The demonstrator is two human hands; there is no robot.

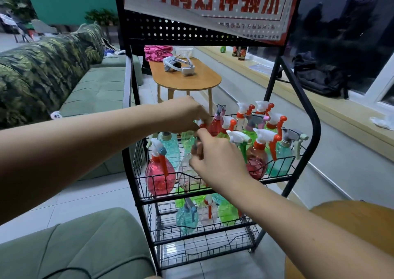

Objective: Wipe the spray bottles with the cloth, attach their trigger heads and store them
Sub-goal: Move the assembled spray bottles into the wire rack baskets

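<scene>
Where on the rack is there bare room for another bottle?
Bottom basket: bare wire across its width, the widest free patch. Middle basket: free at its left end, beside the teal bottle. Top basket: crowded, right half packed with spray bottles; mid-basket, left hand pinches a trigger head, right hand grips the clear bottle.

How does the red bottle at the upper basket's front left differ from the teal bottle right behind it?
The red bottle wears a white trigger head with a red lever; the teal bottle shows only a bare neck collar. The red bottle stands at the front rail, the teal bottle behind it. Both are translucent and upright in the upper basket.
</scene>
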